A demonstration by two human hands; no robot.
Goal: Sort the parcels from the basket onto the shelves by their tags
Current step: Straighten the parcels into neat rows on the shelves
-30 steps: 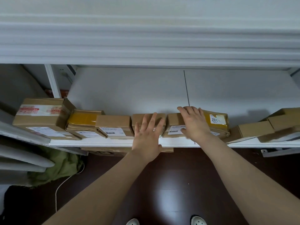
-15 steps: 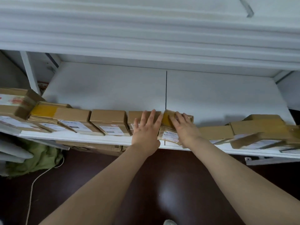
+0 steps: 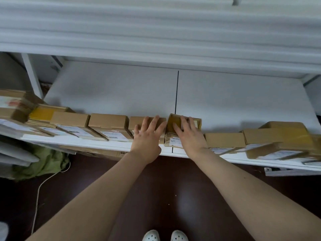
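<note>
- Parcel [image 3: 174, 141] lies directly under the right hand [image 3: 190, 136], in the row on the shelf [image 3: 112, 94], between the left box [image 3: 137, 121] and the right box [image 3: 225, 140].
- Right hand lies flat on its top, fingers straight, gripping nothing; left hand [image 3: 147, 136] presses flat on the left box, fingers spread.
- Parcel sits a little askew to the row; its long axis cannot be told.
- Bare shelf lies behind the row and the front edge is near, so a push backward seems safer.

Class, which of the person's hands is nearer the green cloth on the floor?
Left. The left hand lies on a plain parcel up and right of the green cloth; the right hand rests on the yellow-taped parcel, farther right.
</note>
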